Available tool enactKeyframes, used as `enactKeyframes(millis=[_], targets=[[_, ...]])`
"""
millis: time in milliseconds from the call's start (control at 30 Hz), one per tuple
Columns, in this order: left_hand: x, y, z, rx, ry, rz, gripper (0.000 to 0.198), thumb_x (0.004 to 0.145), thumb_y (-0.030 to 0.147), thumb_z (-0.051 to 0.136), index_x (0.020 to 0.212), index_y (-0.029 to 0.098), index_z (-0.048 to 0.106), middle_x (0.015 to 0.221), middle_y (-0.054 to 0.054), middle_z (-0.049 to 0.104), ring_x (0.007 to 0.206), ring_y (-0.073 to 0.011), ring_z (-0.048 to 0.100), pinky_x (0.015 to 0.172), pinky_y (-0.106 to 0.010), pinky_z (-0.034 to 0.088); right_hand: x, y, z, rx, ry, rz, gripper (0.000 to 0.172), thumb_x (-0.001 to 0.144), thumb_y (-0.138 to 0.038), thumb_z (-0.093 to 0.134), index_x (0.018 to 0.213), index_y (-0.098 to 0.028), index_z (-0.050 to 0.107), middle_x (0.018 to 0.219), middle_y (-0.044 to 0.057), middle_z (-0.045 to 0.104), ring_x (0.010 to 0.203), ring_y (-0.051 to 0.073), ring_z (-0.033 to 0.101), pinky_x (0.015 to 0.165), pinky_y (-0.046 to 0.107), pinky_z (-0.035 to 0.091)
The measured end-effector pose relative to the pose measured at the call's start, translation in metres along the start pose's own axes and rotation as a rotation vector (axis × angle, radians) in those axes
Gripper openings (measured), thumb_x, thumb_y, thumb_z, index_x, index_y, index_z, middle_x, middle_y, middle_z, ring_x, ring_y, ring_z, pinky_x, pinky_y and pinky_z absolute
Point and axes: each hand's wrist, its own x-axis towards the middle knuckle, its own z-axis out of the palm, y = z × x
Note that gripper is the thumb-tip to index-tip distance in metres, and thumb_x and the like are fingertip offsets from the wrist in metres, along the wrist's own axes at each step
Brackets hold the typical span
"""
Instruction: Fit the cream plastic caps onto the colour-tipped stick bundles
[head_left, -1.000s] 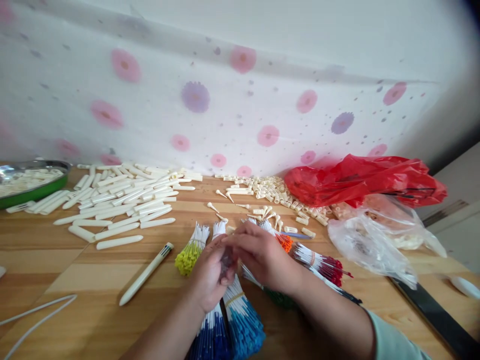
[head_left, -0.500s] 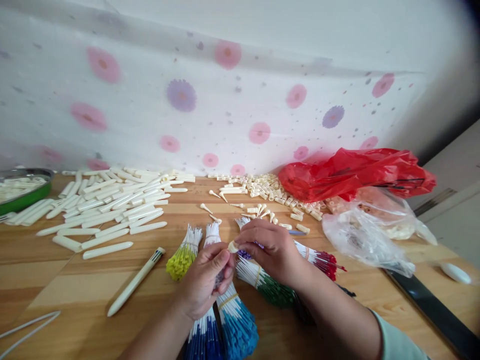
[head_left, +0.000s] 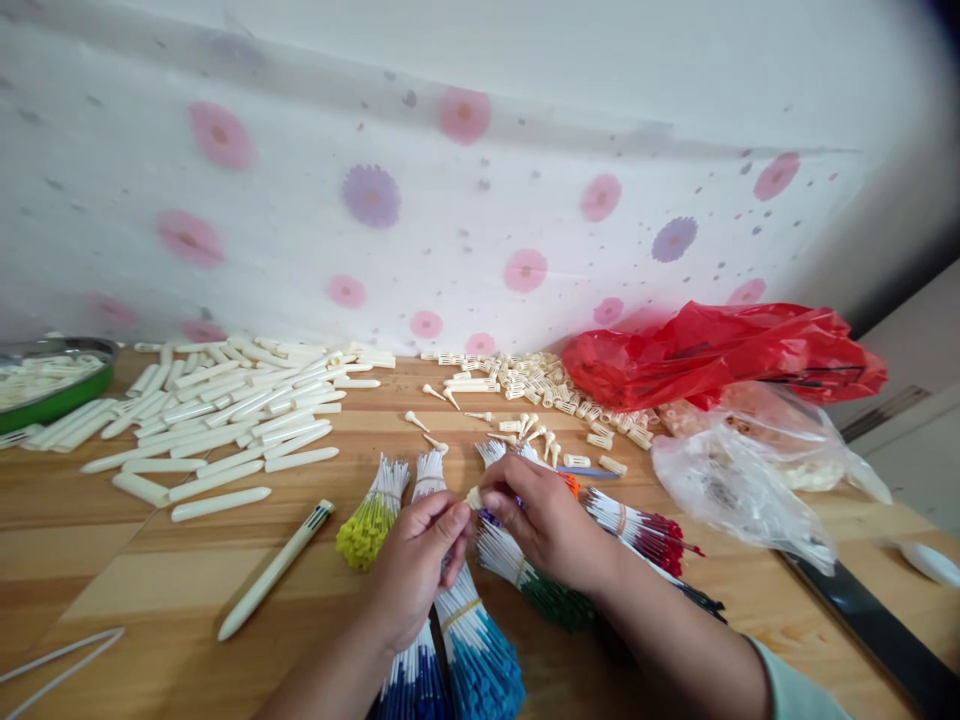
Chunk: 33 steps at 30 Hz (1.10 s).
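Note:
My left hand [head_left: 426, 562] and my right hand [head_left: 546, 522] meet over the bundles, fingertips closed on a small cream plastic pen part [head_left: 473, 497]. Fingers hide most of it. Around them lie banded bundles of thin white pen refills with coloured ends: yellow [head_left: 365, 535], light blue [head_left: 481, 650], dark blue [head_left: 412, 675], green [head_left: 559, 597] and red [head_left: 664, 542]. A cream multicolour pen [head_left: 274, 575] with coloured sliders rests left of my left hand. Several small cream pegs [head_left: 536, 432] lie just beyond my right hand.
Many cream pen barrels [head_left: 232, 400] are heaped at the back left, beside a green-rimmed bowl [head_left: 90, 385]. Slotted cream pieces [head_left: 551, 380] are piled at the back, near a red plastic bag [head_left: 720, 355] and a clear bag [head_left: 742, 490]. A dark strip [head_left: 862, 620] lies at right.
Both hands stay together on the small part, with the right fingers slightly shifted around it. The whole view has moved a little. Nothing on the table has visibly changed place.

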Motion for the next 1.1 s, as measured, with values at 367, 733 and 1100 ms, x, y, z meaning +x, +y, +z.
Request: enactKeyframes(millis=[367,733,1100], targets=[[0.0008,-0.0049,-0.0012,0.055,-0.059,-0.023,0.037,0.079,0.049,0.055,0.064,0.015,0.050,0.048,0.005,0.042,0.035,-0.0026,0.032,0.036,-0.016,0.016,-0.0053,0.0005,-0.0006,-0.083,-0.027,0.051,0.023,0.093,-0.026,0.037,0.074,-0.018,0.047,0.072,0.002,0.051,0.065,0.012,0.046,0.059,0.022,0.033],[0.0005,-0.0079,0.0002,0.073,-0.071,-0.016,0.037,0.079,0.049,0.055,0.063,0.015,0.050,0.047,0.005,0.042,0.035,-0.0023,0.031,0.035,-0.016,0.018,-0.0046,0.0027,-0.0024,-0.158,-0.053,0.070,0.032,0.094,-0.030,0.036,0.065,-0.018,0.044,0.062,0.000,0.046,0.058,0.011,0.042,0.056,0.023,0.030],[0.0016,-0.0088,-0.0015,0.124,-0.089,0.003,0.038,0.080,0.049,0.054,0.064,0.015,0.050,0.044,0.006,0.040,0.034,-0.0029,0.031,0.035,-0.016,0.019,-0.0062,0.0002,-0.0051,-0.103,-0.074,0.107,0.030,0.094,-0.031,0.036,0.068,-0.018,0.043,0.063,-0.001,0.046,0.057,0.011,0.041,0.055,0.022,0.029]])
